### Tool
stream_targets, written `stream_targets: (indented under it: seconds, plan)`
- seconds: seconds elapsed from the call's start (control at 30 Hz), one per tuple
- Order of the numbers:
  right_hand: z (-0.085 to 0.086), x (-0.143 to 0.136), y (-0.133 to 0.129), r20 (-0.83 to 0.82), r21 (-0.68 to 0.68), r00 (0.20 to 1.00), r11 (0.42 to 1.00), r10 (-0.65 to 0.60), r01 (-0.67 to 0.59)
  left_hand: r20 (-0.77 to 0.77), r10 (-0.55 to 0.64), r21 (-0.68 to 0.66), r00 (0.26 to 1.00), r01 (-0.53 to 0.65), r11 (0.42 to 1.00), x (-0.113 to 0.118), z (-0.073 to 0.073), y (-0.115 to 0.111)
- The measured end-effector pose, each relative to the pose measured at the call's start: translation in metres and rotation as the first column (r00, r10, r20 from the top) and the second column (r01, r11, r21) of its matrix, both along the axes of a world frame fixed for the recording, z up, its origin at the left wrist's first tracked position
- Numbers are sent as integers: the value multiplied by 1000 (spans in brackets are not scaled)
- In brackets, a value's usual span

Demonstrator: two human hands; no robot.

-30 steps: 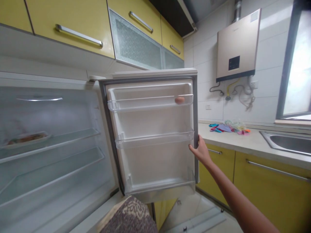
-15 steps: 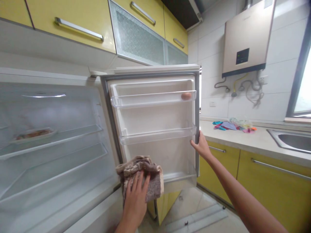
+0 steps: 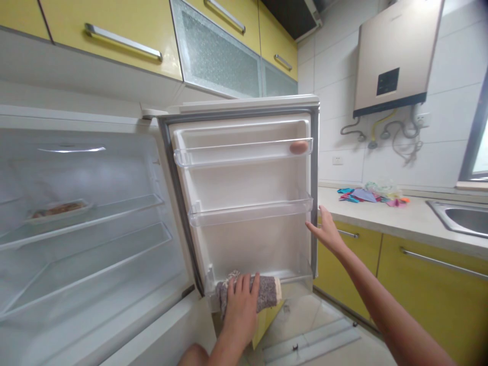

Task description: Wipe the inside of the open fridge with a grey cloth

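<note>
Spread over a folded brown-grey towel (image 3: 269,294), my left hand (image 3: 241,300) presses it against the bottom shelf (image 3: 301,282) of the open refrigerator door (image 3: 247,183). The fingers lie on top of the towel; the thumb is hidden. At the door's free edge is my right hand (image 3: 327,231), its thumb on the inner side and the fingers around the outer side. A brown egg (image 3: 299,147) rests at the right end of the top clear door shelf (image 3: 236,153). Below it runs a second clear shelf (image 3: 247,212).
Inside the refrigerator on the left, a food tray (image 3: 59,211) sits on a glass shelf (image 3: 125,207). Right of the door are a counter (image 3: 339,216) with colourful cloth pieces (image 3: 364,195), and a sink (image 3: 463,218). A water heater (image 3: 396,66) hangs above; yellow cabinets (image 3: 129,30) are overhead.
My left hand has moved right and slightly down with the towel, onto the bottom door shelf. My right hand stays at the door edge. The view has shifted slightly.
</note>
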State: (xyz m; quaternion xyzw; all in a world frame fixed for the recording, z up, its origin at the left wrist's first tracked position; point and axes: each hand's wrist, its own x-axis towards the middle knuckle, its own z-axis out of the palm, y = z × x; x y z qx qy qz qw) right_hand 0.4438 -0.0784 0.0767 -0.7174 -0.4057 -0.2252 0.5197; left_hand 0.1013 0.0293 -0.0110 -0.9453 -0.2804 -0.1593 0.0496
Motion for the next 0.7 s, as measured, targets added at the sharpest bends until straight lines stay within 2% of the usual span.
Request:
stream_targets:
  seconds: [0.1,0.13,0.17,0.2,0.27,0.33,0.4,0.47,0.57,0.63,0.7]
  plan:
    - [-10,-37,-20,-3,146,998,987,-69,69,60,-37,-25,997,39,999,25,-8,-16]
    - [-18,-55,-24,-3,179,999,983,-46,46,95,-64,-44,993,69,997,33,-10,-21]
    - [-27,-74,-26,10,164,999,986,40,-41,137,-102,-66,985,112,992,40,-12,-25]
    - [-37,-93,-25,25,115,986,979,164,-166,180,-149,-90,972,167,982,45,-13,-29]
    - [-59,-125,-18,13,-42,914,914,405,-404,250,-260,-138,933,300,944,53,-11,-34]
    - [-78,-143,-8,-50,-149,857,844,513,-515,297,-348,-161,889,406,900,52,-6,-36]
    - [-88,-148,-1,-94,-262,827,787,555,-558,320,-367,-140,873,427,893,43,0,-32]
    - [-90,-146,0,-74,-423,821,727,566,-540,325,-329,-74,887,370,926,25,4,-20]
    - [-79,-146,-2,68,-668,834,646,547,-370,335,-214,63,918,205,977,-12,0,12]
    - [-70,-154,1,162,-766,845,605,510,-218,349,-129,152,928,80,985,-37,-7,37]
    - [-63,-168,12,208,-815,850,566,484,-123,370,-61,217,927,-23,976,-59,-13,59]
